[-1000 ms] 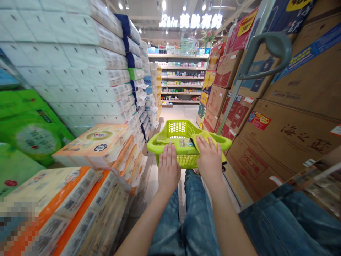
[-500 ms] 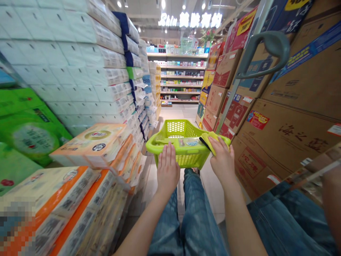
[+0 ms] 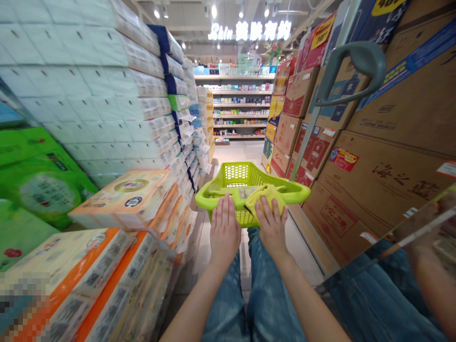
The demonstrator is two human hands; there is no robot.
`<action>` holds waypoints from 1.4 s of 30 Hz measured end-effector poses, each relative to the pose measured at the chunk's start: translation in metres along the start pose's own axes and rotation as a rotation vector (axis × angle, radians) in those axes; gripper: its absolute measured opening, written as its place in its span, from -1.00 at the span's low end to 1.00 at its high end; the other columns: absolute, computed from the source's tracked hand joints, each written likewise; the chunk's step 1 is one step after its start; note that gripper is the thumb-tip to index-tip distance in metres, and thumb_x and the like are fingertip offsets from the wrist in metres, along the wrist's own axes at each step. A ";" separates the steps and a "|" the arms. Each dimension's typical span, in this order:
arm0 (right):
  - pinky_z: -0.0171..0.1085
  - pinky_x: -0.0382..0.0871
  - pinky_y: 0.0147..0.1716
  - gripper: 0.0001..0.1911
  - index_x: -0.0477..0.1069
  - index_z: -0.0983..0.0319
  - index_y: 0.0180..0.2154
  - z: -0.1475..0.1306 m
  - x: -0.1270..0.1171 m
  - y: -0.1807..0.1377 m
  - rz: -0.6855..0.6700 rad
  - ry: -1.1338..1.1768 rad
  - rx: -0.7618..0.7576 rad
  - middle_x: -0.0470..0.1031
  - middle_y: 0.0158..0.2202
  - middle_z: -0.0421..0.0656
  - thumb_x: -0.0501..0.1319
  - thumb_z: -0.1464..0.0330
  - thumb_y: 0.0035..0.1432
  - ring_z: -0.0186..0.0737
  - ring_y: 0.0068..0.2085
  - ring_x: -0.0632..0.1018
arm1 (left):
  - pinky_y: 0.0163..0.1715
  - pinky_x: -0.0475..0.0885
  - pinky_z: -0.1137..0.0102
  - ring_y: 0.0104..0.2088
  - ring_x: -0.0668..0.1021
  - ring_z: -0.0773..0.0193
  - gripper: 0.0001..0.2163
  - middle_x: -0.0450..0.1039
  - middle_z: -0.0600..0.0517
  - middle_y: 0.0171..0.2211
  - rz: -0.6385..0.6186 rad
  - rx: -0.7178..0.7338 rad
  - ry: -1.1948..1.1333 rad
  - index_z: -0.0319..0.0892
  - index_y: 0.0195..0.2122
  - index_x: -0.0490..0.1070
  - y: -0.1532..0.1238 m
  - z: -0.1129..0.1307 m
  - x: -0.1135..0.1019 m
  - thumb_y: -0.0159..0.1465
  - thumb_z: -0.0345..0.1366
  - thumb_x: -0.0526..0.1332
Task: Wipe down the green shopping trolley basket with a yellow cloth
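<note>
A lime-green plastic shopping basket [image 3: 237,169] with perforated walls is in front of my legs. My left hand [image 3: 225,227] lies with its fingers stretched out flat over the near rim, left of the middle. My right hand [image 3: 272,221] presses a yellow cloth [image 3: 261,193] against the same rim, right of the middle. The cloth hides part of the rim and of a label there. A long pole with a grey loop handle [image 3: 370,66] rises at the basket's right side.
Stacked tissue packs [image 3: 96,114] line the left side, with lower orange packs [image 3: 124,192] nearer to me. Cardboard cartons [image 3: 392,190] are piled on the right, above a reflective panel [image 3: 377,294] showing jeans. Stocked shelves [image 3: 242,102] stand at the aisle's far end.
My right hand has slid the yellow cloth leftward along the near rim, from the right corner towards the middle. My left hand stays on the rim in nearly the same place.
</note>
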State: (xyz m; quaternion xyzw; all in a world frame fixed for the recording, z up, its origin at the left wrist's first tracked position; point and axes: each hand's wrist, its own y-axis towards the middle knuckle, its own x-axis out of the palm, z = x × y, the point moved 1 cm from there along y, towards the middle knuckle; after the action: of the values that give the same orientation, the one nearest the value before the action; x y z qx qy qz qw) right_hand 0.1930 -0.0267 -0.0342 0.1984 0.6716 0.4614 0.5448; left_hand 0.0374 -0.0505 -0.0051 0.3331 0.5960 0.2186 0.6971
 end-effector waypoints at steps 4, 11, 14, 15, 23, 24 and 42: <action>0.36 -0.21 0.28 -0.13 -0.30 0.15 0.40 0.032 0.000 -0.011 0.156 0.041 0.246 -0.10 0.43 -0.05 -0.04 0.61 0.12 0.00 0.43 -0.23 | 0.31 0.12 0.11 0.38 0.10 0.05 -0.34 0.03 -0.20 0.37 0.006 -0.009 -0.016 -0.36 0.39 -0.18 -0.001 0.007 -0.001 0.27 -0.44 0.03; 0.33 -0.08 0.28 -0.16 -0.23 0.16 0.40 -0.038 0.000 0.000 0.114 0.211 0.303 -0.15 0.44 -0.11 -0.09 0.60 0.11 0.06 0.43 -0.23 | 0.29 0.15 0.06 0.38 0.09 0.01 -0.31 0.00 -0.25 0.38 0.027 -0.031 -0.057 -0.36 0.40 -0.28 -0.003 0.012 -0.001 0.30 -0.43 0.03; 0.24 -0.13 0.32 -0.23 -0.01 0.13 0.36 -0.050 0.008 -0.005 0.040 0.139 0.080 0.08 0.38 -0.12 -0.03 0.61 0.13 -0.01 0.43 -0.14 | 0.29 0.15 0.08 0.37 0.11 0.03 -0.33 0.05 -0.25 0.36 0.033 -0.013 -0.022 -0.37 0.40 -0.26 -0.003 0.009 -0.002 0.32 -0.42 0.02; 0.22 -0.15 0.33 -0.25 0.07 0.11 0.34 -0.046 0.010 -0.008 0.033 0.106 0.030 0.14 0.36 -0.13 -0.01 0.62 0.13 -0.04 0.43 -0.10 | 0.29 0.15 0.09 0.37 0.12 0.04 -0.34 0.06 -0.25 0.36 0.035 -0.008 -0.010 -0.37 0.40 -0.25 -0.003 0.008 -0.002 0.32 -0.42 0.02; 0.32 -0.08 0.28 -0.13 -0.22 0.15 0.40 0.034 0.007 -0.022 0.203 0.037 0.272 -0.08 0.43 -0.03 -0.05 0.63 0.10 0.03 0.43 -0.19 | 0.31 0.11 0.10 0.37 0.11 0.05 -0.32 0.02 -0.20 0.38 0.013 -0.009 -0.027 -0.33 0.41 -0.27 -0.002 0.009 -0.001 0.31 -0.43 0.02; 0.34 -0.08 0.27 -0.13 -0.25 0.15 0.40 0.034 0.005 -0.020 0.224 0.062 0.338 -0.13 0.43 -0.03 -0.06 0.62 0.10 0.05 0.43 -0.20 | 0.31 0.11 0.10 0.37 0.11 0.05 -0.32 0.02 -0.20 0.38 0.015 -0.013 -0.032 -0.32 0.41 -0.28 -0.002 0.010 -0.001 0.31 -0.43 0.02; 0.33 -0.01 0.26 -0.18 -0.17 0.16 0.39 0.032 0.004 -0.020 0.244 0.043 0.321 -0.04 0.41 0.00 -0.06 0.59 0.13 0.07 0.42 -0.15 | 0.30 0.14 0.10 0.37 0.13 0.04 -0.30 0.04 -0.22 0.37 0.020 0.002 -0.023 -0.32 0.41 -0.30 -0.003 0.007 -0.003 0.29 -0.45 0.03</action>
State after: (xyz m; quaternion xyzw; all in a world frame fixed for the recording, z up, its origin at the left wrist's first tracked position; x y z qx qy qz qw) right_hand 0.2256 -0.0206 -0.0528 0.3525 0.7190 0.4151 0.4319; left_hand 0.0432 -0.0564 -0.0047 0.3424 0.5847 0.2212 0.7014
